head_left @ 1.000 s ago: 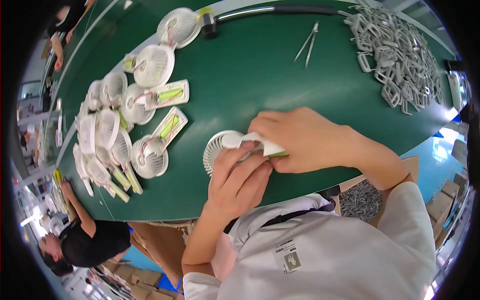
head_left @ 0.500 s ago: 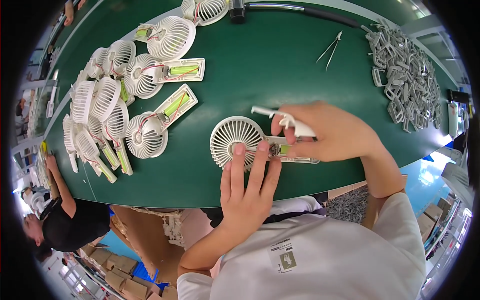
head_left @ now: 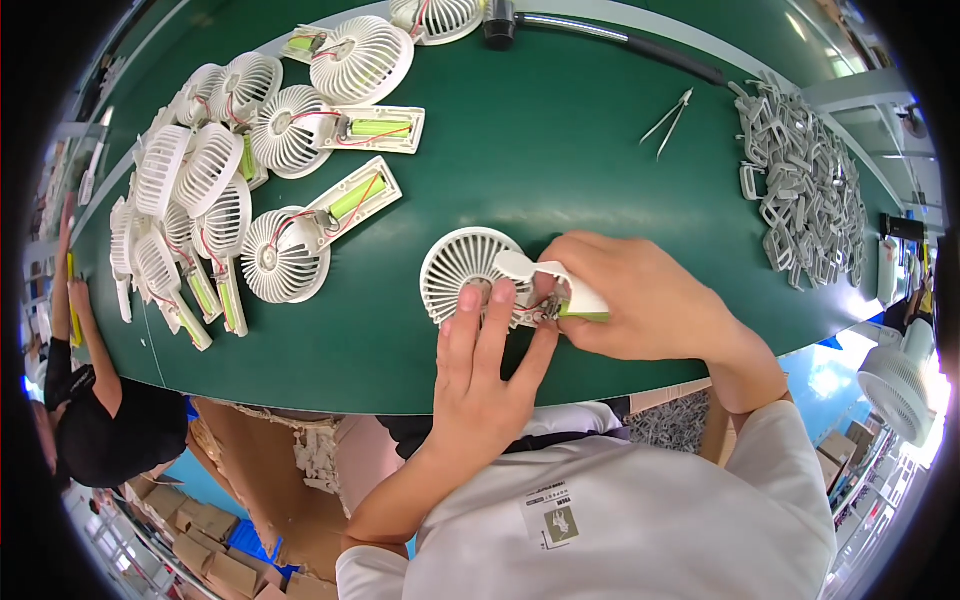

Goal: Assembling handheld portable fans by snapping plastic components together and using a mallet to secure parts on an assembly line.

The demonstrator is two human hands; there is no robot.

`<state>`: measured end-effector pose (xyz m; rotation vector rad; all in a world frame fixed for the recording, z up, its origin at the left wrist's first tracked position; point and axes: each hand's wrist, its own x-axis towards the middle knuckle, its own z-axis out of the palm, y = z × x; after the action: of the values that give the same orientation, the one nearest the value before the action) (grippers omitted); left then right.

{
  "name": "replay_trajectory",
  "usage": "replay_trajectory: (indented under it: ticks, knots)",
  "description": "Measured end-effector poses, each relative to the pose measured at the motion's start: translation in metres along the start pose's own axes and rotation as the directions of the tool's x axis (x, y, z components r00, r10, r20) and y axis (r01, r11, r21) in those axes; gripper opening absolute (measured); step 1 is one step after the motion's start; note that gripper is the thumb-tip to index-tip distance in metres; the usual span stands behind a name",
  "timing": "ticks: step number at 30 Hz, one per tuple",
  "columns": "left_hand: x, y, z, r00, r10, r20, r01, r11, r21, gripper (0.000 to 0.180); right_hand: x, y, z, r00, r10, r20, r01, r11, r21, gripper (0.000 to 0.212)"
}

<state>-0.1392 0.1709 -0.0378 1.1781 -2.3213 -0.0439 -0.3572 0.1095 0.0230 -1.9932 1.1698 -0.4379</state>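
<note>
A small white handheld fan (head_left: 455, 265) lies on the green table in front of me, its round slatted cage to the left and its handle to the right. My left hand (head_left: 485, 375) rests on it with fingers stretched out, the tips at the hub and the inner end of the handle. My right hand (head_left: 640, 295) grips a white plastic handle cover (head_left: 585, 297), whose rounded end (head_left: 515, 265) overlaps the edge of the cage. Part of the green battery (head_left: 582, 318) shows below the cover. The rest of the handle is hidden by my right hand.
Several similar open fans (head_left: 285, 255) with batteries and red wires are heaped at the left. A black-headed mallet (head_left: 499, 25) and tweezers (head_left: 672, 123) lie toward the back. Grey plastic loops (head_left: 805, 185) form a pile at right. A co-worker (head_left: 115, 425) stands at left.
My right hand has brought the white cover down and turned it onto the fan's handle. My left fingers stay on the fan. The co-worker at left has leaned farther over the table.
</note>
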Motion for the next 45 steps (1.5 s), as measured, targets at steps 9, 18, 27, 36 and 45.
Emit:
replay_trajectory:
  ticks: [9,18,27,36,45]
  knots:
    - [0.001,-0.003,-0.001,0.994,-0.046,-0.097,0.042,0.998,-0.039,0.035,0.004,-0.017,0.011,0.988,0.062,-0.145,-0.047,0.994,0.100,0.029]
    - [0.000,-0.007,-0.001,0.995,-0.074,-0.070,0.067,0.992,-0.107,0.037,0.013,-0.025,0.012,0.977,0.146,-0.153,-0.118,0.976,0.182,0.022]
    - [0.000,-0.005,-0.002,0.999,0.038,0.018,-0.037,0.999,-0.019,0.036,0.013,-0.030,0.014,0.944,0.278,-0.180,-0.274,0.961,0.048,0.018]
    - [-0.001,-0.012,-0.006,0.989,0.122,0.087,-0.114,0.990,-0.089,0.022,0.014,-0.024,-0.024,0.959,0.227,0.168,-0.263,0.934,0.241,0.028]
    - [-0.001,-0.005,-0.009,0.993,0.083,0.085,-0.074,0.992,-0.097,0.023,0.001,-0.069,-0.036,0.958,0.288,0.023,-0.288,0.957,0.022,0.064]
